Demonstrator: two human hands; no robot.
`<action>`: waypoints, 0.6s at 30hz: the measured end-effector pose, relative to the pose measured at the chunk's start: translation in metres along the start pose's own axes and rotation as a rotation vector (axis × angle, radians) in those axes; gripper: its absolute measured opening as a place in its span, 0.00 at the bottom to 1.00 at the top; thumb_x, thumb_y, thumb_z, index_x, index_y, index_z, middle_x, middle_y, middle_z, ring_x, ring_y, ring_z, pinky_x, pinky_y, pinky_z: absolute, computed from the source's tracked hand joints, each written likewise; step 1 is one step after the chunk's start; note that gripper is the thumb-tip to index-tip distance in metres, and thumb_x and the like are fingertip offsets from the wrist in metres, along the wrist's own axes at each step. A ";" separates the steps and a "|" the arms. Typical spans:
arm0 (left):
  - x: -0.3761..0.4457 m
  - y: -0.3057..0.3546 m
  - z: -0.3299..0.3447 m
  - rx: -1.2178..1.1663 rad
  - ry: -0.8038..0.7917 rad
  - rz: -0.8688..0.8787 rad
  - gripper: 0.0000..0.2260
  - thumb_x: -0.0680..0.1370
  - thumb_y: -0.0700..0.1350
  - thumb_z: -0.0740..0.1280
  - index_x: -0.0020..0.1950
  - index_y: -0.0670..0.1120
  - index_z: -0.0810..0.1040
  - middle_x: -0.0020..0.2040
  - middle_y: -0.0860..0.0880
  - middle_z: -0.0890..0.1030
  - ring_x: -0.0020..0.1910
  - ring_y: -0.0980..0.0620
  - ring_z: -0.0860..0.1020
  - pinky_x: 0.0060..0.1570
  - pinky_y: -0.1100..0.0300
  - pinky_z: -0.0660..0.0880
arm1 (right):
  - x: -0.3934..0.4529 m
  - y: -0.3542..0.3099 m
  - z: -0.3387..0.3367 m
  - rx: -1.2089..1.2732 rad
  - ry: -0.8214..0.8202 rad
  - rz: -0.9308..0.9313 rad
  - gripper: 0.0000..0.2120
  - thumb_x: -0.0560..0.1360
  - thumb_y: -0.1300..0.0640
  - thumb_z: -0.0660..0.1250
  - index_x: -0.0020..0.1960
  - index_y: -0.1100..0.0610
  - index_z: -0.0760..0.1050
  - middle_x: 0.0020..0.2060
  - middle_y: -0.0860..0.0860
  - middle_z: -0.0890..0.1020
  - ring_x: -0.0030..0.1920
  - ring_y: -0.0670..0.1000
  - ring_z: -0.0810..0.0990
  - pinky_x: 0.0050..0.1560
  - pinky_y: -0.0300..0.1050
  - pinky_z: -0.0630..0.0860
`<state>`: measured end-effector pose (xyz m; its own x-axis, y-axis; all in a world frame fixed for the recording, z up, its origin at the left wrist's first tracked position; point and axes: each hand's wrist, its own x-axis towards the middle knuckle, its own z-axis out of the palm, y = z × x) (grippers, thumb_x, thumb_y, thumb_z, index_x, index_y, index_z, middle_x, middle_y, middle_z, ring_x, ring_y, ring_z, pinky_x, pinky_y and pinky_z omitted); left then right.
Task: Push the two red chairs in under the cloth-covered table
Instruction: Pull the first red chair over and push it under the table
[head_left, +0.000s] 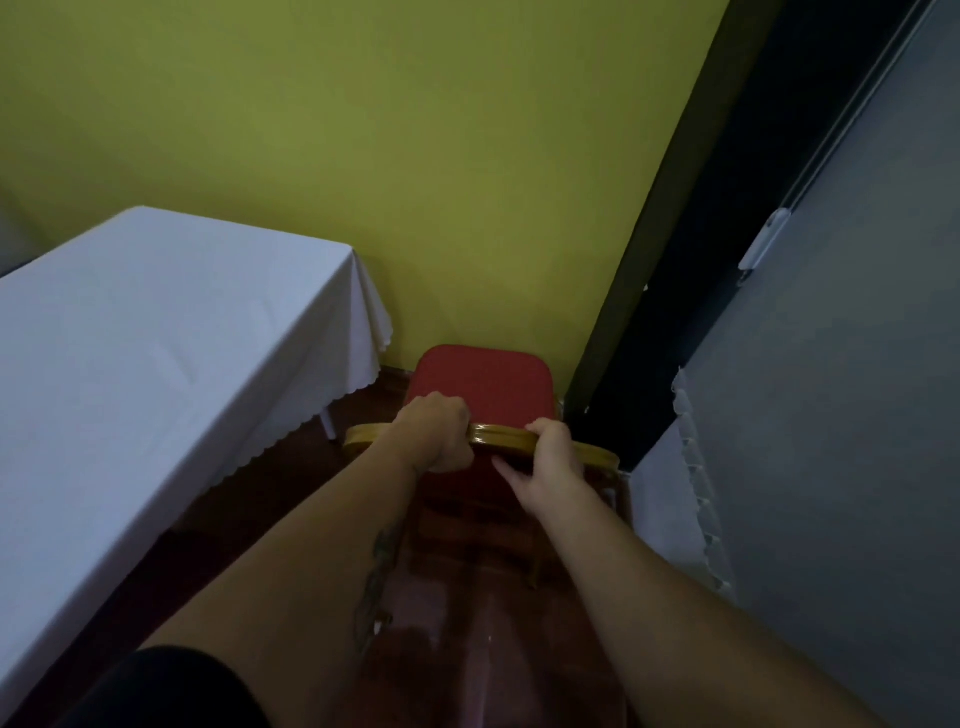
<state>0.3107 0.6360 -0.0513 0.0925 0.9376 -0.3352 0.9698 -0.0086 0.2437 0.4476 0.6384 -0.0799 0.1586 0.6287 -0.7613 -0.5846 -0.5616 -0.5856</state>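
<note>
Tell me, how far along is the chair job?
Nothing looks finished yet. In hand: both hands, left and right, grip the gold top rail of one red chair, which stands in the open by the green wall, beside the cloth-covered table, not under it. The second chair is out of view.

Dark glossy floor (291, 525), red chair (483, 387) standing on it, cloth-covered table (130, 332) alongside

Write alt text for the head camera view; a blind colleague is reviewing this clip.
Both hands, left hand and right hand, grip the gold top rail of a red chair facing a green wall. A white-clothed table stands to the left.
</note>
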 end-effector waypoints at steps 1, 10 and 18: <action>-0.003 0.001 0.002 -0.002 0.012 0.014 0.03 0.72 0.44 0.67 0.44 0.47 0.75 0.43 0.47 0.78 0.42 0.45 0.78 0.44 0.53 0.78 | -0.002 -0.003 -0.003 -0.019 0.015 -0.013 0.24 0.73 0.64 0.69 0.68 0.59 0.69 0.63 0.62 0.72 0.62 0.64 0.76 0.56 0.63 0.82; -0.022 0.011 0.028 -0.192 0.006 0.153 0.14 0.72 0.43 0.68 0.55 0.55 0.82 0.49 0.49 0.84 0.50 0.46 0.81 0.54 0.52 0.77 | 0.002 -0.030 -0.038 -0.257 0.060 -0.144 0.03 0.78 0.61 0.64 0.51 0.58 0.71 0.55 0.60 0.75 0.61 0.61 0.77 0.57 0.63 0.81; -0.030 -0.041 0.045 -0.234 -0.057 -0.097 0.18 0.73 0.38 0.65 0.63 0.46 0.79 0.57 0.44 0.81 0.54 0.43 0.80 0.54 0.52 0.79 | -0.013 -0.003 -0.014 -0.154 -0.087 -0.068 0.39 0.73 0.58 0.76 0.75 0.54 0.57 0.65 0.62 0.73 0.65 0.68 0.76 0.58 0.77 0.75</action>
<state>0.2779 0.5932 -0.0921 0.0205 0.9088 -0.4168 0.8966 0.1677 0.4098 0.4582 0.6246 -0.0715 0.1202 0.7081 -0.6958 -0.4451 -0.5880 -0.6754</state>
